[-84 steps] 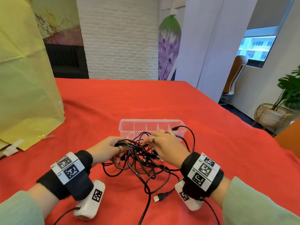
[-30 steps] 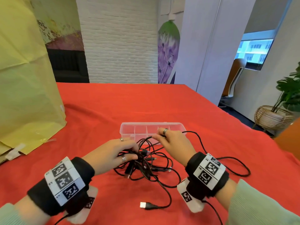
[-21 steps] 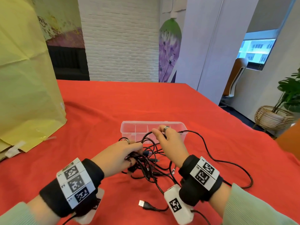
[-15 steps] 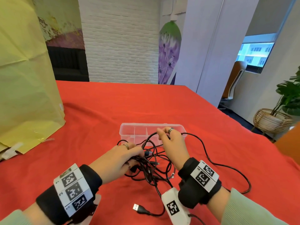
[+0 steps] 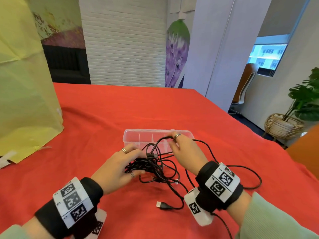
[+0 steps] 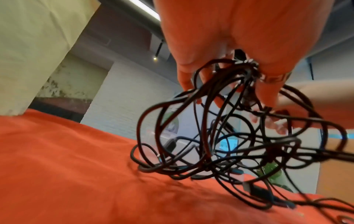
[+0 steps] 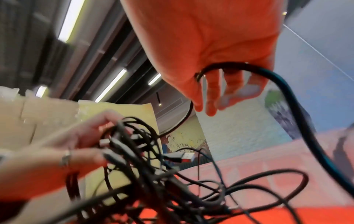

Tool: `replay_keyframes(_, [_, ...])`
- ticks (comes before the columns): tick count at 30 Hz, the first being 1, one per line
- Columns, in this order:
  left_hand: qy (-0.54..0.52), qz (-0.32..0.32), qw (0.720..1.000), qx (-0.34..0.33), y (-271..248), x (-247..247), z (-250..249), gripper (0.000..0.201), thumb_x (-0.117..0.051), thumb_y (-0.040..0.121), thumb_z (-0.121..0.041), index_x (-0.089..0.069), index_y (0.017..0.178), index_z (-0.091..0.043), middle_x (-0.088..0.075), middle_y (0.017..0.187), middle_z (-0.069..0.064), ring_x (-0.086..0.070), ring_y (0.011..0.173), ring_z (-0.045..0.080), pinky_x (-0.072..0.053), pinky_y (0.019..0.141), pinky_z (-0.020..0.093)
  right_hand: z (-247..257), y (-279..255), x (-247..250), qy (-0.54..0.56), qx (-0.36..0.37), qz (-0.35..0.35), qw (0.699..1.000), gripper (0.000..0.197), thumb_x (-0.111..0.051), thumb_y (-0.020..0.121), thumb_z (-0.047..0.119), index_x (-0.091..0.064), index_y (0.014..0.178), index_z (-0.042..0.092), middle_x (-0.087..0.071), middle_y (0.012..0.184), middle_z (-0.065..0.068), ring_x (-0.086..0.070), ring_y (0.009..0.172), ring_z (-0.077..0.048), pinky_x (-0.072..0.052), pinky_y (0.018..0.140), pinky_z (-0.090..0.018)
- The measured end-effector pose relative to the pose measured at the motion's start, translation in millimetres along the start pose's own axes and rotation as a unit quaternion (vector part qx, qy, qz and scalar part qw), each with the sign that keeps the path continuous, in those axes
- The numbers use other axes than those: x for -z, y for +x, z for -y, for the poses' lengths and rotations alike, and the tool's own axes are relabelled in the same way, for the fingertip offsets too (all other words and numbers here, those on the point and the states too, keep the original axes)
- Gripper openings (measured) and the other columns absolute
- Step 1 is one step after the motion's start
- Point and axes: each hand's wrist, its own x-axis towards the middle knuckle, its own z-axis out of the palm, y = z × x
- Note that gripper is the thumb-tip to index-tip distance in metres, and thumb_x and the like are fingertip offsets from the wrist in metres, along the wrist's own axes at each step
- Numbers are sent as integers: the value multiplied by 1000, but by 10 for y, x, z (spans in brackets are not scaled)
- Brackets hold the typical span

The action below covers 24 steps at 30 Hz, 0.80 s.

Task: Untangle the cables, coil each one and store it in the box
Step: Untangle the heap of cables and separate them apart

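Note:
A tangle of black cables [image 5: 153, 167] lies on the red cloth in front of the clear plastic box [image 5: 138, 136]. My left hand [image 5: 138, 163] grips the tangle's left side; the left wrist view shows several strands bunched between its fingers [image 6: 266, 91], and the tangle [image 6: 220, 144] hanging from them to the cloth. My right hand [image 5: 170, 140] holds one black cable strand [image 5: 158, 141] raised over the box's front edge. In the right wrist view that strand [image 7: 287, 94] runs across the hand's fingers [image 7: 210, 94]. A loose USB plug [image 5: 160, 204] lies near me.
The box's compartments look empty. A long loop of cable [image 5: 255, 178] trails on the cloth to the right of my right wrist. A large yellow paper bag [image 5: 25, 94] stands at the left. The table edge [image 5: 259, 135] falls away on the right.
My right hand has lifted its strand higher, over the box's front. My left hand has closed tighter on the tangle. The loose USB plug has shifted on the cloth.

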Motion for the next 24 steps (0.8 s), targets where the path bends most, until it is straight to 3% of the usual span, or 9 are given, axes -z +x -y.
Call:
replay_keyframes(3, [18,21,999,-17,37,36,-9,20,-55,83,-36,-50,103,-38,-46,115,-27,-50,105,-3,-45,85,30,99,-30,-59,-175,86,34,980,47,-45,93,21,-38,138,35,-44,127,-1,-48,113,-26,-43,88,-42])
replay_keyframes(8, [53,32,998,11,20,73,27,53,-52,64,-2,-41,98,-41,-46,117,-36,-42,105,-16,-38,86,32,241,-39,-96,-117,168,168,964,27,-47,96,21,-61,119,18,-60,113,-6,-54,108,-25,-41,81,-37])
replay_keyframes(10, [40,33,998,18,-4,91,14,44,-56,67,-11,-40,96,-41,-50,116,-31,-45,103,-17,-34,87,28,253,-41,-16,-54,179,199,962,26,-50,95,19,-63,118,14,-62,107,-5,-55,103,-21,-37,78,-25])
replay_keyframes(13, [-17,34,998,40,-19,77,-65,37,-64,72,-59,-47,103,-46,-55,115,-29,-53,101,-12,-34,91,22,254,-50,86,-16,197,252,947,30,-47,96,9,-59,123,11,-49,86,17,-48,82,-5,-31,70,-15])
replay_keyframes(14, [-35,32,998,43,-22,67,-84,39,-63,71,-62,-50,105,-45,-56,114,-30,-54,100,-12,-34,90,19,251,-52,118,-8,199,263,944,31,-45,96,7,-58,124,10,-42,80,21,-44,76,-2,-31,69,-13])
replay_keyframes(18, [-97,3,995,38,-2,65,-115,19,-69,76,-27,-60,91,-34,-67,90,-13,-62,81,1,-43,76,16,235,-88,200,60,175,306,934,29,-41,98,6,-58,123,5,-41,80,20,-48,75,13,-34,73,-2])
replay_keyframes(20, [-150,14,987,53,0,66,-115,27,-71,76,-9,-61,86,-32,-68,90,-8,-64,84,8,-48,76,22,207,-87,223,112,153,316,929,25,-44,98,9,-60,117,4,-49,83,18,-50,74,15,-37,75,-3])
replay_keyframes(22, [-188,36,980,60,15,65,-132,34,-81,69,-13,-61,89,-33,-65,101,-10,-63,94,7,-46,81,17,142,-64,200,136,138,285,939,21,-50,96,15,-65,111,8,-61,92,11,-55,81,7,-42,80,-10])
replay_keyframes(24, [-196,49,976,77,36,56,-143,40,-85,59,-35,-61,90,-35,-61,107,-15,-60,99,5,-44,84,13,71,-48,136,130,125,236,955,18,-55,94,20,-68,105,13,-65,93,8,-57,84,1,-43,82,-14])
